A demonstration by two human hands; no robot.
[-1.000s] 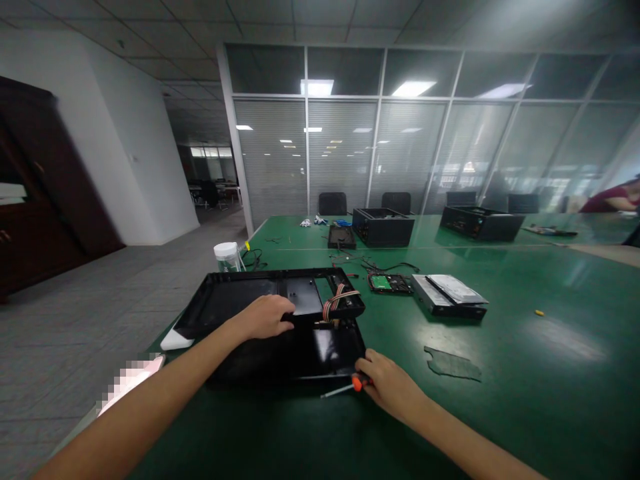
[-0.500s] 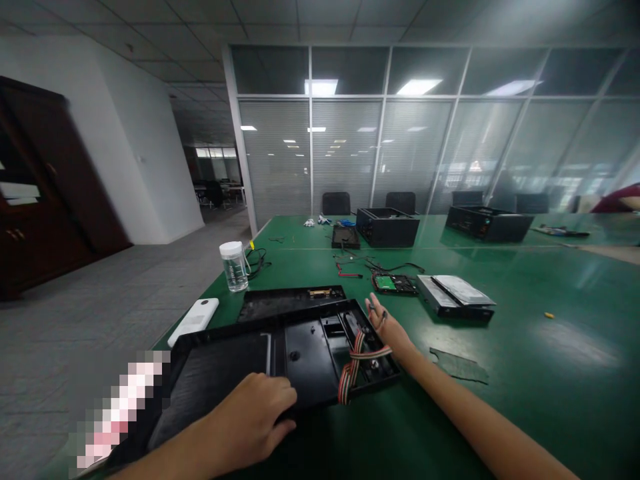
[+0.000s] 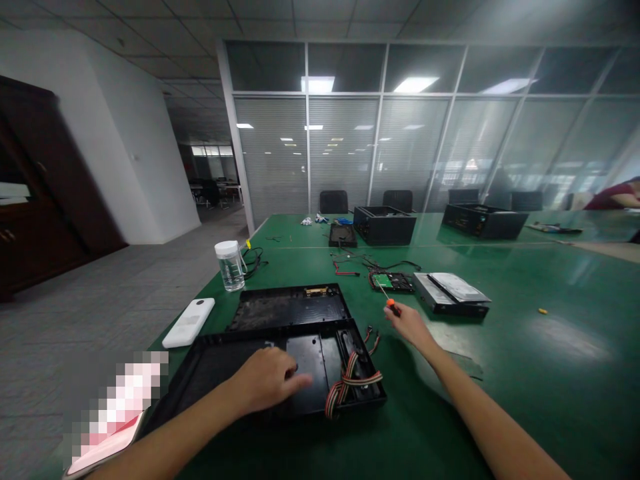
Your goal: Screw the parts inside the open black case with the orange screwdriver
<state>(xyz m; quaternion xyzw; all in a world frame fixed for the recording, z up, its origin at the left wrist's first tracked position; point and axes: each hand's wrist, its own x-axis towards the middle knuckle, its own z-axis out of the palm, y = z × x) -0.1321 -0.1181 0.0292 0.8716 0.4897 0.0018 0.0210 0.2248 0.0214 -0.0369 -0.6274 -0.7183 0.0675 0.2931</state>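
Note:
My right hand (image 3: 411, 328) grips a screwdriver (image 3: 391, 305) by its orange and black handle. The thin shaft points up and left toward a hard drive (image 3: 395, 282) with a green circuit board; whether the tip touches it I cannot tell. My left hand (image 3: 265, 379) is over a black computer front panel (image 3: 306, 353), thumb stretched out and apart from the bent fingers, holding nothing I can see. Striped ribbon wires (image 3: 345, 383) hang over the panel's right end. Behind it lies another black panel (image 3: 280, 310) with a gold-coloured part on it.
A clear bottle (image 3: 232, 268) and a white power-bank-like device (image 3: 189, 323) stand along the left edge. Right of the hard drive is a metal drive box (image 3: 453, 297). Black computer cases (image 3: 384, 225) are farther back. A person (image 3: 613, 197) sits at far right.
My right hand has left the front panel's right end and now holds the screwdriver near the hard drive. The front panel lies a little lower and further left; my left hand stays over it.

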